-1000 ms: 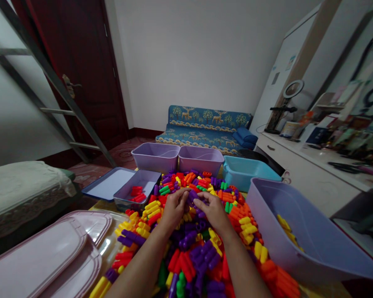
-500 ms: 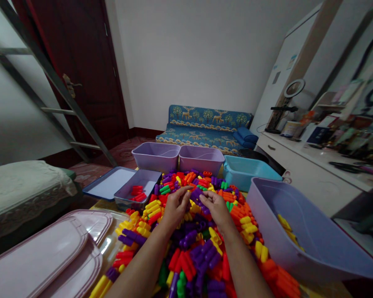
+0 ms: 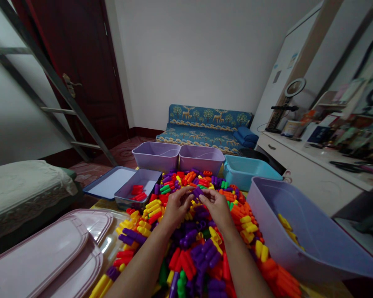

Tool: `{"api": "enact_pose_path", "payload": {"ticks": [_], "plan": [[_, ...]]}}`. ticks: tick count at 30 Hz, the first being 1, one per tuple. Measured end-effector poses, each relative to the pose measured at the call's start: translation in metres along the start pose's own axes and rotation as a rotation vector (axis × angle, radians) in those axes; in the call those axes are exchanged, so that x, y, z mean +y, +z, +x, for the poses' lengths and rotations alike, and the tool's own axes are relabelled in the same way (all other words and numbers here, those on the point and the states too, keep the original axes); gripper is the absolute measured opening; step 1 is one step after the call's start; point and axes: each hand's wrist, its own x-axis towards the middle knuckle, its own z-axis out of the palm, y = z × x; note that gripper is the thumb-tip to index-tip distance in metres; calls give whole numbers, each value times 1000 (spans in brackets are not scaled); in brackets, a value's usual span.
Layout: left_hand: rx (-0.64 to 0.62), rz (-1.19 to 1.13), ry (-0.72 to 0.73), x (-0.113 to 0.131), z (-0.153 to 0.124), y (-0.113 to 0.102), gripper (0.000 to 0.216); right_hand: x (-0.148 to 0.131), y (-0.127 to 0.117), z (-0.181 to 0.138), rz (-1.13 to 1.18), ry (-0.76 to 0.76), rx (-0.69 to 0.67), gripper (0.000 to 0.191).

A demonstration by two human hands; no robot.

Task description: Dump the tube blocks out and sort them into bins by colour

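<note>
Between my two hands are purple plastic building pieces (image 3: 197,193), held just above a heap of loose ones. My left hand (image 3: 178,205) has its thumb and fingers closed at the left end of the purple pieces. From the other side, my right hand (image 3: 215,205) grips them with thumb and fingertips. Below and all around lies the pile of red, yellow, orange, green and purple tube-shaped pieces (image 3: 205,254); my forearms cover parts of it.
Two lilac bins (image 3: 157,156) and a light blue bin (image 3: 251,171) stand behind the pile. A large lilac bin (image 3: 304,231) with some yellow pieces is at the right. Left are a shallow box (image 3: 124,203) with red pieces and pink lids (image 3: 46,256).
The purple pieces have turned and come up a little between my fingers, so less of them shows. Both hands have drawn slightly closer around them.
</note>
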Motion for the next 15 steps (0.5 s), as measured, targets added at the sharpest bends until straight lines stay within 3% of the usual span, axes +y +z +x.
{"api": "enact_pose_path", "payload": {"ticks": [11,15], "plan": [[46,39,-10,7,0,-2,30,-4,0,-1,-10,32,-13,38],[53,36,-19,7,0,-1,29,-5,0,-2,0,39,-3,29]]}}
